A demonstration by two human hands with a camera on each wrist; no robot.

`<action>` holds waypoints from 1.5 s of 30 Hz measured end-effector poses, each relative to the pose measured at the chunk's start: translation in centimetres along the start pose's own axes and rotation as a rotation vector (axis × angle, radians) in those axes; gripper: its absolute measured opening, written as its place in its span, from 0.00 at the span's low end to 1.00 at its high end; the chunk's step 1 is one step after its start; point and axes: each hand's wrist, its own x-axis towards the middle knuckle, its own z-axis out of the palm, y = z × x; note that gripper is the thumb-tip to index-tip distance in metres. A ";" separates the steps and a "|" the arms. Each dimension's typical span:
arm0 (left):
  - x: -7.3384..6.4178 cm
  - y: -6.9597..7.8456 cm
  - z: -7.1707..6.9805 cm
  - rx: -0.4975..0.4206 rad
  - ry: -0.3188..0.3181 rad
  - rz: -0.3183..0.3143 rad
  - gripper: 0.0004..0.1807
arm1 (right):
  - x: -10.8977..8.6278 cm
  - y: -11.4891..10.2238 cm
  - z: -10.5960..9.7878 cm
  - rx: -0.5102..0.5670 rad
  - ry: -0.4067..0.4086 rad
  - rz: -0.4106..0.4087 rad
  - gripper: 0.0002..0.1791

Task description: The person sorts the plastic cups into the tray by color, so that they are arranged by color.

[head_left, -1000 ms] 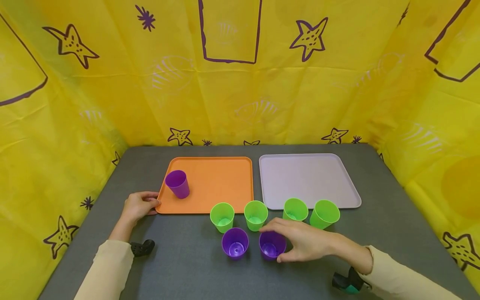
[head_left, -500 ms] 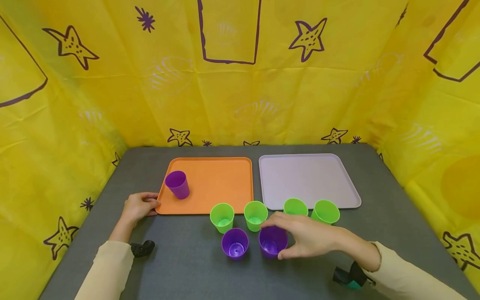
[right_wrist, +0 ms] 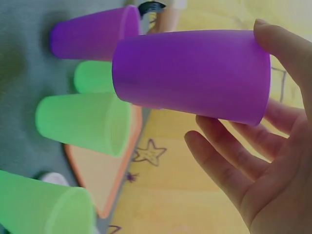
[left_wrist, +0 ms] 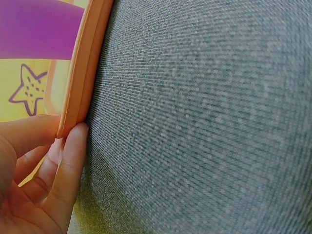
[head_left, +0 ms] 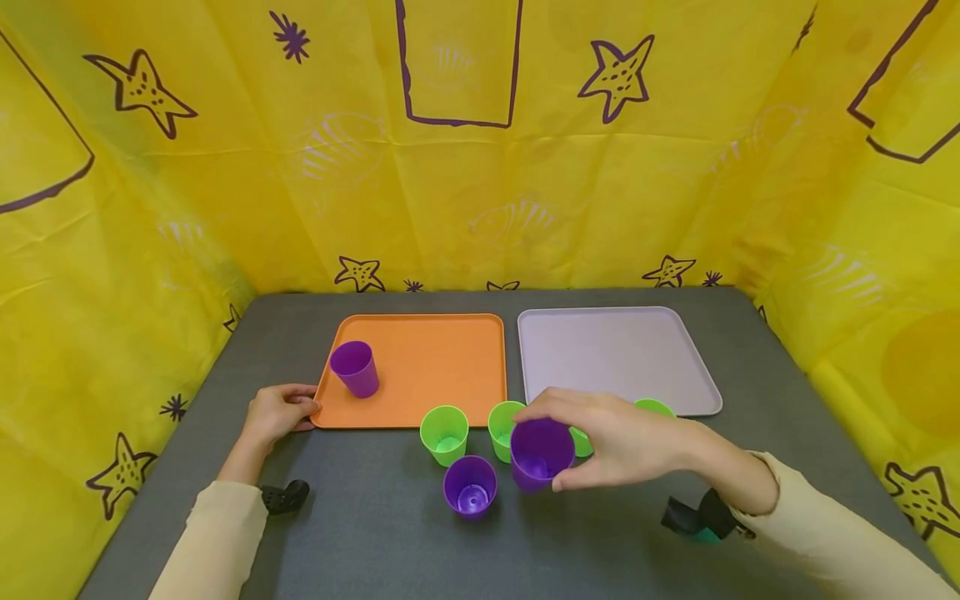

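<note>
Purple cups x3, green cups x4 – pinch-holds: 1 purple, R hand; orange tray, L hand.

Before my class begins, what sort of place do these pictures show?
Likely a staged tabletop booth: yellow cloth with starfish drawings shows on three sides of a grey table, which bears an orange tray.

Head view from above, facing forward and down across the grey table, left wrist view sideways, close beside the orange tray, right wrist view sideways, close on the held purple cup, orange tray in all three
</note>
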 end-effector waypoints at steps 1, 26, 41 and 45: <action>0.0 0.0 0.0 0.001 -0.001 -0.002 0.22 | 0.2 -0.1 -0.3 0.011 0.001 0.000 0.33; 0.1 -0.2 -0.1 0.001 -0.012 -0.009 0.23 | 8.3 2.7 -2.8 0.077 0.043 0.103 0.31; 0.4 -0.5 -0.1 -0.009 -0.010 -0.020 0.23 | 14.1 5.2 -1.5 -0.013 0.019 0.189 0.31; 0.4 -0.5 -0.1 -0.011 -0.012 -0.014 0.23 | 15.5 5.8 -0.8 -0.024 -0.002 0.212 0.32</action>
